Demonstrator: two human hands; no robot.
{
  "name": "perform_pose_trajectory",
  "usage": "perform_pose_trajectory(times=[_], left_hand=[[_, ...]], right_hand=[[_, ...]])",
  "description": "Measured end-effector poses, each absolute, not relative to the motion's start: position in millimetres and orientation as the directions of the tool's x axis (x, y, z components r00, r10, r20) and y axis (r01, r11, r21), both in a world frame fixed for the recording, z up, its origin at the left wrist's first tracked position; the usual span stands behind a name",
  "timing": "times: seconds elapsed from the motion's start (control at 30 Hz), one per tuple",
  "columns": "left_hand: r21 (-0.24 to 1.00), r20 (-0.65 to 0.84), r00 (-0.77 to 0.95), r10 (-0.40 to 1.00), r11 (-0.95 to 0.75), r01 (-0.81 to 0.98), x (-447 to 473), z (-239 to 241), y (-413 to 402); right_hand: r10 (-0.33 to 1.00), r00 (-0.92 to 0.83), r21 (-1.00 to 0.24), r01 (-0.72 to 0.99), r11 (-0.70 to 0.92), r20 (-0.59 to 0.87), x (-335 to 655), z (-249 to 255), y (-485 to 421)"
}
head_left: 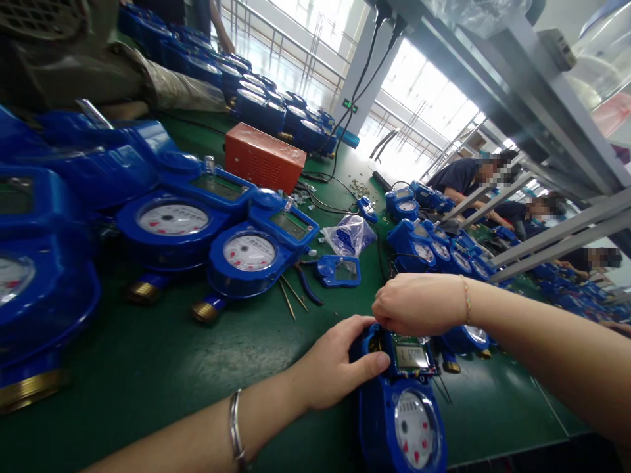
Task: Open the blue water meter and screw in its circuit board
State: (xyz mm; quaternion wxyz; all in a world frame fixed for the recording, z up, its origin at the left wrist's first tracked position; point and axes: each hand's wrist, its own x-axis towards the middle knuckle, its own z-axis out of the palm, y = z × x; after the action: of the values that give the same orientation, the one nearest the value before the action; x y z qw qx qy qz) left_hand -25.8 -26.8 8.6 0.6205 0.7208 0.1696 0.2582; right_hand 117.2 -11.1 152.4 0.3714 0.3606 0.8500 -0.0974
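Note:
In front of me on the green table lies a blue water meter (pixel 372 427) with a round white dial. Its upper housing is open, showing a circuit board with a lit digital display (pixel 413 356). My left hand (pixel 332 364) grips the housing's left side, the thumb over its edge beside the display. Just above the board, my right hand (pixel 421 303) is closed in a pinch at the housing's top edge; whatever its fingertips hold is hidden. To the left lie a detached blue display cover (pixel 339 270), blue-handled pliers (pixel 310 287) and thin tweezers (pixel 288 301).
Several complete blue water meters (pixel 246 263) stand on the left, more (pixel 428 246) on the right behind my right hand. An orange box (pixel 263 156) and a plastic bag of blue parts (pixel 350 234) sit farther back. A metal shelf frame (pixel 557 98) hangs overhead; co-workers (pixel 466 177) sit at right.

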Motion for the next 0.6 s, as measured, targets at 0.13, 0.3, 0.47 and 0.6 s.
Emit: perform_pose_trajectory(times=[0.13, 0.3, 0.47, 0.6], left_hand=[[0.984, 0.154, 0.814, 0.560, -0.157, -0.078, -26.2, 7.6, -27.5], [0.988, 0.130, 0.820, 0.557, -0.142, -0.060, -26.1, 9.4, -27.4], [0.991, 0.120, 0.837, 0.533, -0.110, -0.072, -24.8, 8.6, -26.8], [0.994, 0.105, 0.831, 0.546, -0.074, -0.077, -23.8, 4.9, -26.7]], right_hand=[[0.544, -0.464, 0.080, 0.705, 0.705, -0.699, 119.8, 160.2, -9.5], [0.612, -0.449, 0.085, 0.758, 0.647, -0.651, 129.7, 170.9, -1.8], [0.673, -0.388, 0.115, 0.810, 0.575, -0.630, 148.0, 144.7, 13.9], [0.721, -0.329, 0.079, 0.880, 0.469, -0.609, 162.4, 109.3, 25.9]])
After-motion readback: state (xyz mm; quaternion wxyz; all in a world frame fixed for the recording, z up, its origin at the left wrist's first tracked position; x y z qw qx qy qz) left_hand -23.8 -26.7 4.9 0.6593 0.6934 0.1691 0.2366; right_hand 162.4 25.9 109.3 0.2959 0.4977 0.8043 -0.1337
